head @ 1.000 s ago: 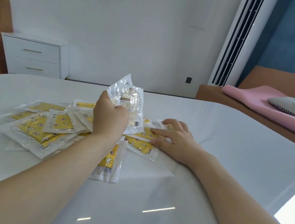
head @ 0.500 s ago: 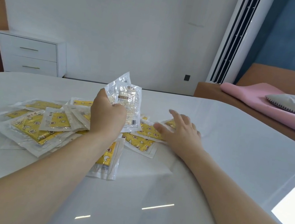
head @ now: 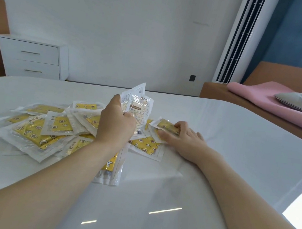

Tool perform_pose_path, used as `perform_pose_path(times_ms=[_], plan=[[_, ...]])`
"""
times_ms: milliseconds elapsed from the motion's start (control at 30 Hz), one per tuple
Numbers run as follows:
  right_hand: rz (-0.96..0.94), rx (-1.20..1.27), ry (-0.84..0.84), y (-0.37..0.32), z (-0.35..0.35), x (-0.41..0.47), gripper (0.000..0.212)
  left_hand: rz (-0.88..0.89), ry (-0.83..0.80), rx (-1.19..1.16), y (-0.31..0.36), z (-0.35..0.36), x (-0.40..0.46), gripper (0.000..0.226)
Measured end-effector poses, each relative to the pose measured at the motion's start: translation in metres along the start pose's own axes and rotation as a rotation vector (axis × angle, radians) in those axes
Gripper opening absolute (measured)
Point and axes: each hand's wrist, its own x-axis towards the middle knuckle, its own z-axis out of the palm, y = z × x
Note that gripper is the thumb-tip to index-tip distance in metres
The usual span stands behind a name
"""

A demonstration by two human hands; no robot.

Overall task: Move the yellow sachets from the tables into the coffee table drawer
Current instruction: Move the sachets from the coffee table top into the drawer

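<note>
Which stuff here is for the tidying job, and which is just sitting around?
For the job:
left hand holding sachets
right hand gripping one sachet
sachet pile

Just around:
white table
white drawers
pink blanket

— How many hands are showing? And how many sachets are they holding?
— Two hands. The left hand (head: pixel 116 125) is holding at least two sachets (head: pixel 137 110), the right hand (head: pixel 185 136) one sachet (head: pixel 165 127).
— And what is lying on the one white table (head: pixel 217 162)?
— About ten yellow sachets (head: pixel 47 129) are overlapping; an exact count is not possible.
</note>
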Motion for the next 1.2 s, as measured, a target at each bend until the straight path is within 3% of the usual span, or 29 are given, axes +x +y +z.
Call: perform_pose_path(times_ms=[167,333,500,700,1067,1200], plan=[[-0.024,-0.055,-0.007,0.001,-0.003,0.004,0.046,-0.031,-0.018,-0.017,-0.002,0.000,0.000,0.039],[0.075,-0.094,-0.090,-0.007,-0.013,0.007,0.080,-0.026,-0.030,0.008,-0.001,0.000,-0.001,0.036],[0.112,-0.110,-0.174,-0.006,-0.024,0.006,0.085,-0.016,-0.049,0.049,0.001,0.000,-0.002,0.032],[0.142,0.088,-0.176,0.000,-0.029,0.007,0.096,0.000,-0.066,0.100,0.001,0.003,-0.003,0.029],[0.225,0.005,-0.207,0.006,-0.044,-0.003,0.072,0.040,-0.068,0.146,0.000,0.006,-0.004,0.020],[0.221,0.190,-0.086,0.014,-0.042,-0.011,0.069,0.059,-0.085,0.156,0.001,0.007,-0.006,0.021]])
